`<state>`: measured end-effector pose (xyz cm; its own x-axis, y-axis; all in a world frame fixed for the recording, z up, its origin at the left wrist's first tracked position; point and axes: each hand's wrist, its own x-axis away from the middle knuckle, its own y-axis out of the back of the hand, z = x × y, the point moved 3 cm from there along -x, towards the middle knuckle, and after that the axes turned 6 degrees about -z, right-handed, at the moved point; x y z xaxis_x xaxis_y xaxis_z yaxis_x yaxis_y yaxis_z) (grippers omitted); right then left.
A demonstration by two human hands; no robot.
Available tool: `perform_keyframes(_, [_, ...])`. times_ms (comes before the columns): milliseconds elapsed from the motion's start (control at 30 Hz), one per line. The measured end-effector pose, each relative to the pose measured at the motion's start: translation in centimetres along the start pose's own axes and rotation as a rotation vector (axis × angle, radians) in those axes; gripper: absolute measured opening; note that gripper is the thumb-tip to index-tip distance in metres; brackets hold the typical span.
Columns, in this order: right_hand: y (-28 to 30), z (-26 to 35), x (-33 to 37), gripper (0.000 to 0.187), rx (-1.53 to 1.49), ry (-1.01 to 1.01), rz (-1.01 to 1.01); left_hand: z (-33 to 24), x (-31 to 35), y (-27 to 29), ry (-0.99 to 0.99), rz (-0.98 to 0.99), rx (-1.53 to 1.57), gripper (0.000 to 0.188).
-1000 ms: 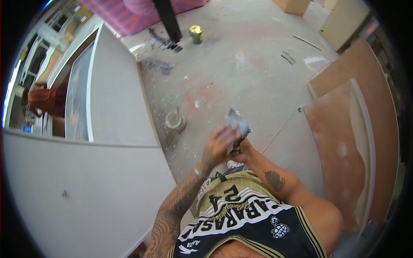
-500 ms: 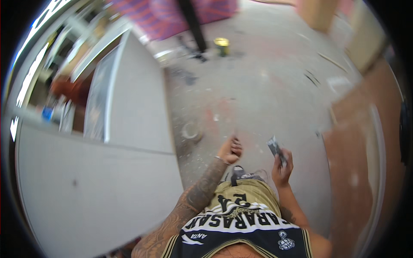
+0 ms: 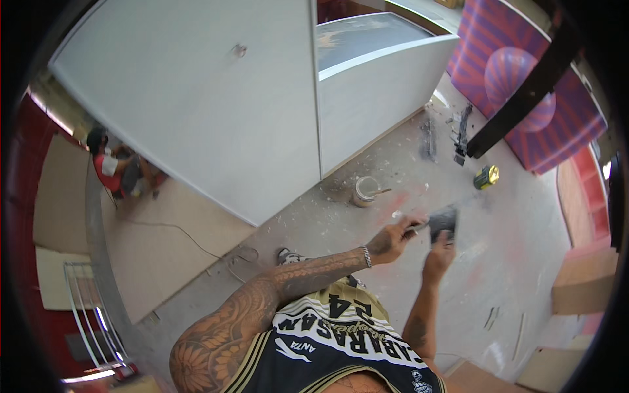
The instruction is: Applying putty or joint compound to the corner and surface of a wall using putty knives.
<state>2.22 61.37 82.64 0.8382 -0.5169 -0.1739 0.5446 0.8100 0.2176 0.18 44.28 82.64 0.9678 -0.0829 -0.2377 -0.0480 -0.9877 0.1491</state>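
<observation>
In front of my body, my right hand (image 3: 440, 254) is closed round the lower edge of a dark flat putty board (image 3: 443, 221) with grey smears, held up and tilted. Beside it my left hand (image 3: 389, 241) is closed on a thin tool (image 3: 417, 227) that reaches to the board's left edge; motion blur hides its exact shape. A round open tub (image 3: 364, 192) with a stick in it stands on the floor beyond my left hand. Farther off to the right is a yellow and dark tin (image 3: 486, 177).
A large pale panelled structure (image 3: 216, 111) fills the far left, with a lower walled section (image 3: 386, 98) beside it. A person (image 3: 116, 167) sits low at the left. A cable (image 3: 190, 236) crosses a wooden sheet (image 3: 151, 262). A dark post (image 3: 524, 92) and purple striped panel (image 3: 576, 111) stand right.
My view has swung left, bringing the pale structure across the top. My hands have come together, the left now at the board's edge. The board's broad face now shows.
</observation>
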Motion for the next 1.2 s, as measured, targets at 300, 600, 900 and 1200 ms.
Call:
perform_keyframes(300, [6.7,0.4,2.6,0.027,-0.148,-0.095,-0.099,-1.0,2.0,-3.1,-0.130,0.205,0.190,0.049])
perform_keyframes(600, [4.7,-2.8,9.3,0.025,-0.182,-0.198,0.034,-1.1,1.9,-1.8,0.071,0.195,0.112,0.047])
perform_keyframes(900, [-0.2,-0.2,11.7,0.027,-0.268,-0.229,-0.012,1.3,2.9,3.3,-0.035,0.040,0.145,0.043])
perform_keyframes(1200, [-7.6,3.3,16.1,0.028,-0.426,-0.320,0.305,2.0,5.8,13.0,0.047,-0.088,0.033,0.042])
